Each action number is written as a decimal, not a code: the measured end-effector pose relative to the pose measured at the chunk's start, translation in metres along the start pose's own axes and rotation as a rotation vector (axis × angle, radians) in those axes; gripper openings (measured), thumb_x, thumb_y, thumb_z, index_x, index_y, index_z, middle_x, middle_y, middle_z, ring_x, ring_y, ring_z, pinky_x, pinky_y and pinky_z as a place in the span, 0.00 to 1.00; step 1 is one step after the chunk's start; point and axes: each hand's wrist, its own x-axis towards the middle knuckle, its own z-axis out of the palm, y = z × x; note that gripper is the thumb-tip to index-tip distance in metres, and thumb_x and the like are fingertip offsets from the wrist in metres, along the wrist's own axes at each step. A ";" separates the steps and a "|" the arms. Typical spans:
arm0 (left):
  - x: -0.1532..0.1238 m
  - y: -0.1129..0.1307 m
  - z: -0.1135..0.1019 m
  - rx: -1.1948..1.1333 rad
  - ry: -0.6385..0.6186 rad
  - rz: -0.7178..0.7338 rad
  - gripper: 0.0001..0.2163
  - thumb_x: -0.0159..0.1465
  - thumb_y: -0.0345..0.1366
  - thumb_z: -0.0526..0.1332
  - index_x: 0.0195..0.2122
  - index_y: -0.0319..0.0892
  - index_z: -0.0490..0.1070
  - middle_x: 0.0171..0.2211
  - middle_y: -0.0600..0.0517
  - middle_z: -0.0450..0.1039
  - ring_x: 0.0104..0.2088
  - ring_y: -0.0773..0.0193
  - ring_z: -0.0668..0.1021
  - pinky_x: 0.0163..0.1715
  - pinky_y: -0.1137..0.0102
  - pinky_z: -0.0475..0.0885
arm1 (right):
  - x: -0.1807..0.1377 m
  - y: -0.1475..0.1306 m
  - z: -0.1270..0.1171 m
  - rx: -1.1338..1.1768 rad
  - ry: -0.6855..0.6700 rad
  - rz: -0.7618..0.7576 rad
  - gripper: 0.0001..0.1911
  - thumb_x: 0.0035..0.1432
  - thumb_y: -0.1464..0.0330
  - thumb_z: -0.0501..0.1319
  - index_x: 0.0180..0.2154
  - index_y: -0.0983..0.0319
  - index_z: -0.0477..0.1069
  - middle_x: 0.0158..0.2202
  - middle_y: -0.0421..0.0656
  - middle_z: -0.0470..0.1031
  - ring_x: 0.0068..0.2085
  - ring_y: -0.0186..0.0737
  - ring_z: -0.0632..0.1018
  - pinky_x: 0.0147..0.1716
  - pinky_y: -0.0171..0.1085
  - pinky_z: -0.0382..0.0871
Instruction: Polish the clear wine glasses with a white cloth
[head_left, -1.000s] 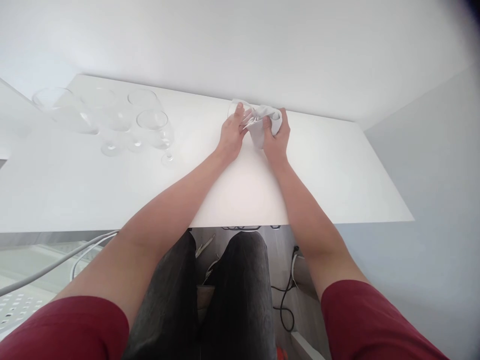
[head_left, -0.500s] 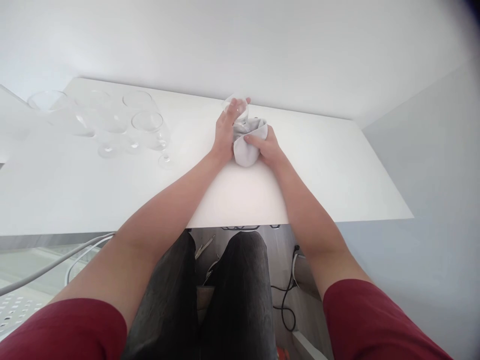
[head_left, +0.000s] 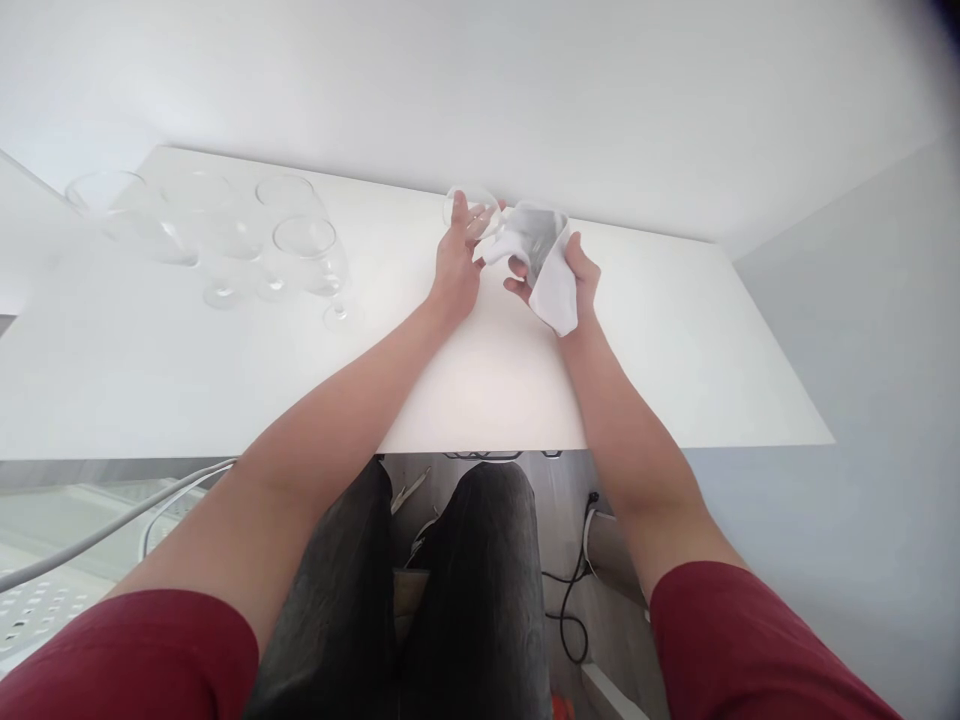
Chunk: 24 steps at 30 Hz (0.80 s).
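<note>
Near the far edge of the white table [head_left: 480,390], my left hand [head_left: 456,262] is wrapped round a clear stemmed glass [head_left: 471,210]. The bowl shows above my fingers, while the stem is mostly hidden. Just to the right, my right hand [head_left: 586,272] holds a light grey-white cloth [head_left: 551,265], spread partly over the palm with a corner hanging down. Some right fingertips poke out at the cloth's left side. The cloth's left edge lies close to the glass; whether they touch I cannot tell.
Several clear stemmed glasses stand at the table's left, among them a smaller one [head_left: 306,245] nearest my left arm. A white wall [head_left: 480,90] rises behind the table. Cables [head_left: 574,620] lie on the floor below, and a pale cable [head_left: 112,525] runs at lower left.
My right hand has moved right and turned, drawing the cloth away from the glass and opening it out. My left hand keeps the glass in nearly the same place.
</note>
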 end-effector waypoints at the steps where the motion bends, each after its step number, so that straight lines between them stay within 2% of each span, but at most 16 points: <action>1: 0.001 0.000 0.000 0.002 0.017 -0.002 0.26 0.74 0.62 0.48 0.48 0.45 0.71 0.61 0.47 0.73 0.68 0.51 0.71 0.68 0.52 0.65 | 0.001 0.001 -0.002 -0.019 0.021 -0.052 0.38 0.45 0.33 0.70 0.47 0.53 0.74 0.42 0.44 0.80 0.40 0.50 0.81 0.38 0.48 0.81; 3: 0.002 -0.001 0.001 -0.005 0.046 -0.018 0.26 0.73 0.64 0.49 0.48 0.46 0.71 0.61 0.46 0.73 0.70 0.49 0.68 0.68 0.51 0.64 | 0.005 0.007 -0.006 -0.061 0.055 -0.112 0.33 0.46 0.37 0.72 0.43 0.52 0.73 0.36 0.42 0.78 0.38 0.50 0.80 0.36 0.48 0.79; 6: 0.002 -0.004 0.002 -0.010 0.055 -0.057 0.25 0.72 0.63 0.51 0.48 0.47 0.71 0.62 0.46 0.72 0.71 0.49 0.66 0.66 0.51 0.64 | 0.016 0.015 -0.011 -0.097 0.116 -0.125 0.28 0.54 0.36 0.67 0.37 0.53 0.71 0.28 0.41 0.73 0.37 0.50 0.80 0.33 0.47 0.76; 9: 0.002 -0.008 0.001 0.043 0.036 -0.056 0.22 0.72 0.62 0.54 0.46 0.47 0.71 0.63 0.47 0.73 0.70 0.50 0.67 0.66 0.52 0.64 | 0.024 0.018 -0.014 -0.055 0.180 -0.183 0.27 0.57 0.37 0.66 0.38 0.53 0.70 0.31 0.41 0.74 0.41 0.47 0.80 0.35 0.44 0.75; 11: 0.002 -0.010 0.000 0.066 0.042 -0.037 0.22 0.72 0.61 0.54 0.45 0.48 0.71 0.62 0.48 0.73 0.69 0.50 0.68 0.66 0.52 0.64 | 0.026 0.019 -0.013 -0.032 0.198 -0.197 0.26 0.55 0.39 0.68 0.40 0.52 0.71 0.34 0.40 0.76 0.40 0.45 0.79 0.34 0.41 0.74; 14: 0.004 -0.011 -0.001 0.054 0.053 -0.022 0.22 0.73 0.61 0.53 0.46 0.47 0.69 0.61 0.47 0.74 0.69 0.50 0.69 0.65 0.52 0.65 | 0.023 0.017 -0.011 -0.012 0.142 -0.138 0.29 0.51 0.38 0.70 0.43 0.50 0.71 0.38 0.37 0.79 0.36 0.42 0.79 0.29 0.39 0.73; 17: 0.004 -0.008 -0.001 0.015 0.090 -0.030 0.23 0.74 0.62 0.48 0.49 0.48 0.67 0.61 0.48 0.73 0.70 0.52 0.68 0.65 0.54 0.65 | 0.018 0.011 -0.011 0.009 0.065 -0.052 0.34 0.58 0.31 0.58 0.47 0.52 0.73 0.41 0.41 0.81 0.40 0.44 0.80 0.32 0.41 0.77; 19: 0.004 -0.005 -0.001 -0.008 0.136 -0.035 0.24 0.75 0.62 0.46 0.51 0.49 0.66 0.62 0.49 0.72 0.70 0.53 0.68 0.66 0.55 0.65 | 0.015 0.007 -0.012 -0.009 0.069 -0.026 0.37 0.61 0.31 0.52 0.48 0.54 0.74 0.41 0.45 0.81 0.45 0.49 0.81 0.37 0.45 0.80; 22: 0.003 -0.002 -0.001 -0.005 0.170 -0.031 0.23 0.75 0.63 0.45 0.51 0.50 0.65 0.63 0.50 0.71 0.69 0.55 0.69 0.65 0.56 0.66 | 0.013 0.005 -0.015 -0.034 0.068 -0.057 0.32 0.58 0.36 0.61 0.48 0.53 0.73 0.43 0.44 0.81 0.49 0.53 0.81 0.40 0.51 0.81; 24: 0.004 -0.003 -0.001 0.007 0.172 -0.035 0.22 0.74 0.62 0.46 0.50 0.50 0.65 0.63 0.50 0.71 0.68 0.55 0.70 0.64 0.57 0.67 | 0.014 0.008 -0.015 -0.042 0.057 -0.093 0.30 0.56 0.39 0.67 0.49 0.52 0.71 0.45 0.42 0.80 0.49 0.51 0.81 0.41 0.51 0.81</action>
